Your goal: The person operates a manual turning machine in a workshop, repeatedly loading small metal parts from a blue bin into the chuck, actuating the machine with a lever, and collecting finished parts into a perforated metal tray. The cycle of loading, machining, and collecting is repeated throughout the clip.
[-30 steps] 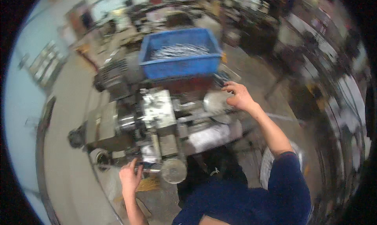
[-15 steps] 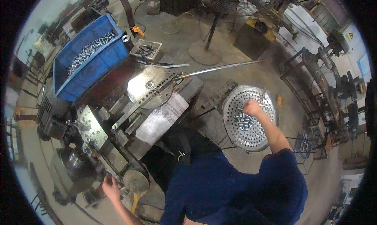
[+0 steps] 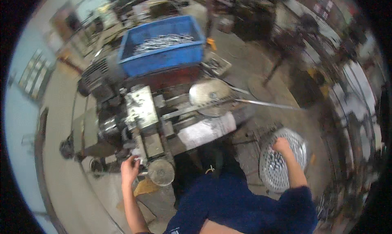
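My left hand (image 3: 130, 170) is at the front of a small belt-driven machine, beside its round grey wheel (image 3: 161, 172). Its fingers are bent together against the machine's edge; what they grip is too blurred to name. Over on the right, my right hand (image 3: 281, 146) is closed above the far part of a round perforated metal tray (image 3: 302, 154). Small shiny metal pieces (image 3: 274, 162) lie heaped in the tray just below that hand. Anything inside the closed fingers is hidden.
A blue plastic bin (image 3: 163, 56) full of metal pieces stands behind the machine. On the bench are a round metal plate (image 3: 206, 93), a perforated bar (image 3: 192, 110) and a white paper sheet (image 3: 208, 130). A long rod (image 3: 269, 104) juts out toward the right.
The view has swung left, so the bench and tray appear farther right, and the picture is blurrier. My left hand stays by the machine; my right remains over the tray.
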### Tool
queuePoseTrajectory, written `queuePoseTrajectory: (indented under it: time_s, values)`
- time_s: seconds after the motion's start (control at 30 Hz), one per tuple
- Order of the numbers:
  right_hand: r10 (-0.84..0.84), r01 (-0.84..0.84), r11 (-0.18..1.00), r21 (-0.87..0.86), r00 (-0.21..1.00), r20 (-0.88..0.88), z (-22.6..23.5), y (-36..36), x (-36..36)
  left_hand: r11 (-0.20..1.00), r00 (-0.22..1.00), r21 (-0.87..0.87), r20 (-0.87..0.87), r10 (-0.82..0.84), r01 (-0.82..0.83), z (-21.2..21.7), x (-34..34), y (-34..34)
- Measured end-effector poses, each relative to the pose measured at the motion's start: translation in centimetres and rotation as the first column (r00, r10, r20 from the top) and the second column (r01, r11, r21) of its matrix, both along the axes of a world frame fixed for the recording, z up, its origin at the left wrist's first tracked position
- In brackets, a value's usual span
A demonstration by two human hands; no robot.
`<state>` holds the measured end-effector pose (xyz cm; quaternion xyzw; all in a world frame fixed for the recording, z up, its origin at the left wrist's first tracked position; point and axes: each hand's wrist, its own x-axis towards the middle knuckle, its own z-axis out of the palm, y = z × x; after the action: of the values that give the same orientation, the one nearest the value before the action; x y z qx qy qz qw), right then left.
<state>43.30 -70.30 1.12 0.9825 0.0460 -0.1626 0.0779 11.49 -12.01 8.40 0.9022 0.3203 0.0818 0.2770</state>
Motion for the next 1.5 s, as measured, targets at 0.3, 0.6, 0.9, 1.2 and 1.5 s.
queuePoseTrajectory:
  time_s: [0.3, 0.6, 0.9, 1.2, 1.5]
  values:
    - [0.657, -0.397, 0.164, 0.903, 0.727, 0.201, 10.2, 24.7, -3.9, 0.786, 0.921, -0.58, 0.388, 0.038, 0.212, 9.2, 3.7, -7.3]
    - [0.73, -0.422, -0.425, 0.801, 0.363, 0.579, 16.2, 38.5, -12.9, 0.237, 0.802, -0.832, 0.55, 0.233, 0.502, 6.4, 4.8, -9.9]
    - [0.708, -0.327, -0.402, 0.855, 0.481, 0.517, 15.2, 38.5, -13.8, -0.069, 0.748, -0.817, 0.485, 0.452, 0.572, 4.0, 4.6, -9.3]
    - [0.608, -0.684, -0.39, 0.616, 0.312, 0.73, 16.6, 39.6, -15.1, 0.375, 0.652, -0.805, 0.593, 0.472, 0.46, 5.2, 4.8, -8.9]
    - [0.778, -0.676, -0.339, 0.655, 0.191, 0.599, 17.2, 41.1, -14.0, 0.819, 0.788, -0.567, 0.545, 0.288, 0.092, 5.6, 4.3, -7.5]
